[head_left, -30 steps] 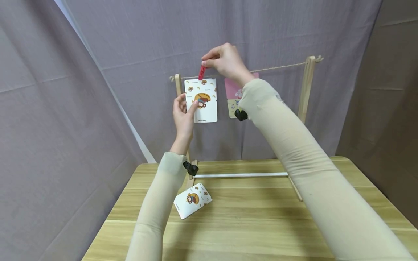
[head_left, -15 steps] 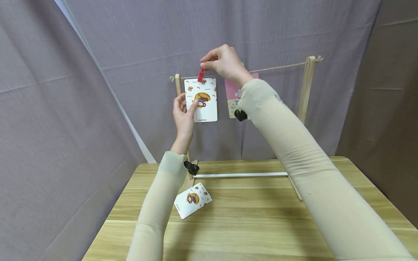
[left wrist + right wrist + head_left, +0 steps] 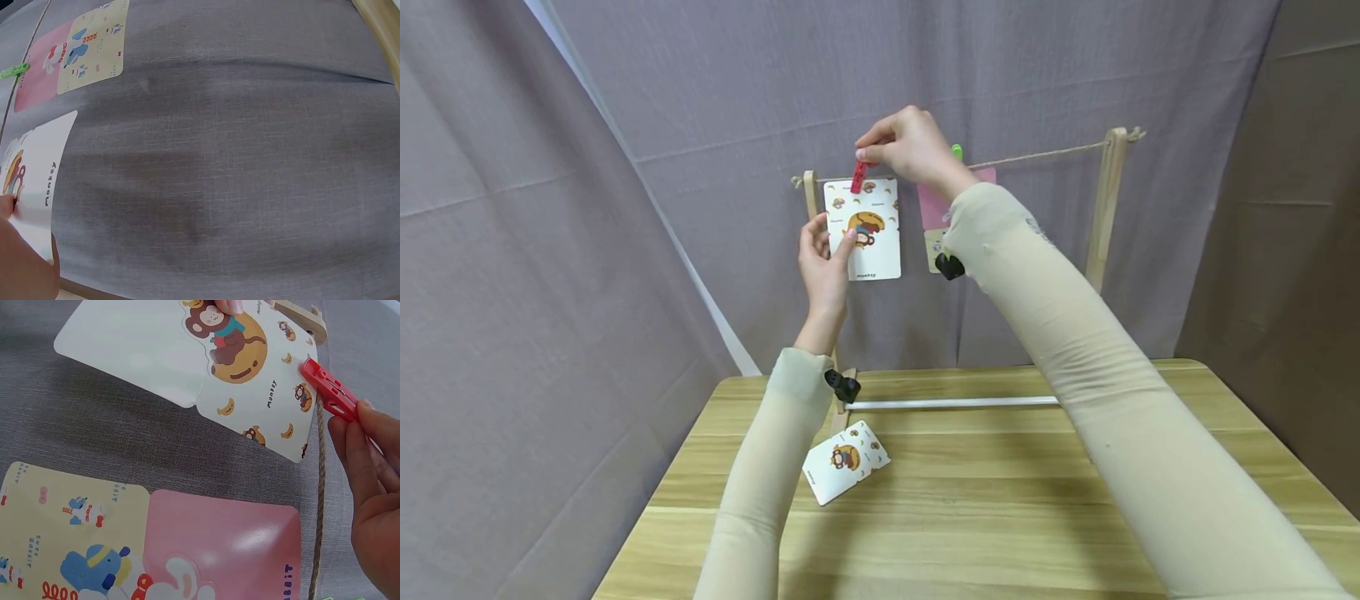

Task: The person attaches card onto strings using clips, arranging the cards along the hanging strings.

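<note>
A white card with a monkey picture [image 3: 880, 257] hangs upright along the twine [image 3: 1037, 157], near its left end. My left hand [image 3: 825, 271] holds the card by its left edge, thumb across the front. Above it, my right hand [image 3: 913, 146] pinches the handle end of a red clothespin [image 3: 858, 177]. In the right wrist view, the clothespin [image 3: 325, 386] sits over the card's top edge, beside the twine. To the right hangs a pink and yellow rabbit card [image 3: 237, 522], partly hidden by my right arm in the head view. A green clothespin [image 3: 15, 70] grips its top.
Another monkey card [image 3: 829, 479] lies on the wooden table [image 3: 970, 517]. Wooden posts [image 3: 1105, 212] carry the twine at both ends, and a white bar [image 3: 955, 403] runs low between them. A grey curtain [image 3: 715, 108] stands behind.
My right hand and the red clothespin have moved slightly down and left, so the clothespin reaches further over the card's top edge. The left hand keeps its hold on the card.
</note>
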{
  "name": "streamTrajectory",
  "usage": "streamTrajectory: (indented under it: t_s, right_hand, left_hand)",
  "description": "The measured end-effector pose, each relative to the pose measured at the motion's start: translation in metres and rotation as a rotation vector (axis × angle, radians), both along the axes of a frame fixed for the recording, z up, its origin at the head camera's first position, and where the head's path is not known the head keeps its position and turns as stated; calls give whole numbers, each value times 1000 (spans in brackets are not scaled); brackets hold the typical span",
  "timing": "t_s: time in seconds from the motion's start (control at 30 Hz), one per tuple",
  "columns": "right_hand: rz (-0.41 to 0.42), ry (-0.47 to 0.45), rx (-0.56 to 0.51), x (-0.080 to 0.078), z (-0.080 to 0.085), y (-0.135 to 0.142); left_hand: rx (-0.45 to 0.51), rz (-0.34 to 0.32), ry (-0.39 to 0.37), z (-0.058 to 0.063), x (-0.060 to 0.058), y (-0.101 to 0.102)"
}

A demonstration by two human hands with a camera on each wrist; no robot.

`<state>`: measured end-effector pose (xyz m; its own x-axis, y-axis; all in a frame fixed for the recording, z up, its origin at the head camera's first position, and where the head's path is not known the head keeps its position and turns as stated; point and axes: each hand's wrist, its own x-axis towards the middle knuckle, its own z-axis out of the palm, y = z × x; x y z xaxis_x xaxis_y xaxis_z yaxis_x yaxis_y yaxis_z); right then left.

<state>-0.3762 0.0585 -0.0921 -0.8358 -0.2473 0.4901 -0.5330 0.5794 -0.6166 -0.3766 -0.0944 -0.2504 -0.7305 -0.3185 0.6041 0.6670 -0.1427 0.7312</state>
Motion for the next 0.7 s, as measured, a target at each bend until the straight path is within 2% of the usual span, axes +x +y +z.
streamTrajectory:
  t_s: [0.53,0.7]
  right_hand:
    - [9,-18,-1,2,1,-1]
    - [7,-28,33,3,2,-1]
  left_hand:
    - [13,-1,14,-1,0,2]
    - [12,-9,7,0,-1,2]
